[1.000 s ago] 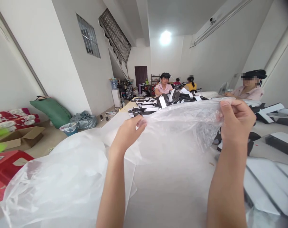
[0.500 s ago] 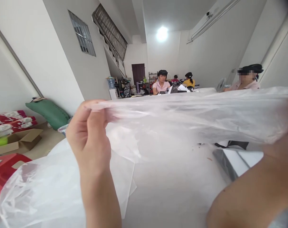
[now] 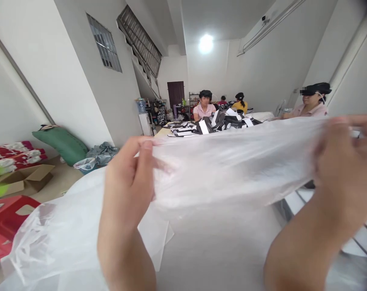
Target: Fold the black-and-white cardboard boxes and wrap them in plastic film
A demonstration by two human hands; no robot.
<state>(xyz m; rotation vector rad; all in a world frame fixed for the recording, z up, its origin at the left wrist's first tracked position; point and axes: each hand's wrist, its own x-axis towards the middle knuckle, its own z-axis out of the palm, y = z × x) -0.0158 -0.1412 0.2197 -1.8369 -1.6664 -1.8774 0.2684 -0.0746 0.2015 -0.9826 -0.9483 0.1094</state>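
A thin, translucent plastic bag (image 3: 231,165) is stretched sideways between my two raised hands, above the pale work table. My left hand (image 3: 128,178) pinches its left end between thumb and fingers. At the other end, my right hand (image 3: 343,157) grips the plastic; motion smears its fingers somewhat. Beneath, on the table's left side, lie more clear plastic bags (image 3: 65,238), with a flat sheet edge (image 3: 154,242) near my left forearm. White and dark flat pieces (image 3: 357,238) lie partly hidden behind my right forearm.
A heap of black and white pieces (image 3: 213,123) covers the far table. One person (image 3: 204,109) sits behind it, another person (image 3: 313,105) at the right. On the left floor are a red stool (image 3: 13,218), an open cardboard box (image 3: 28,178), a bin (image 3: 85,165) and a green sack (image 3: 62,141).
The stretched bag has come down and narrowed. My right hand has moved inward to the left, my left hand slightly right and down. The far heap now shows above the bag.
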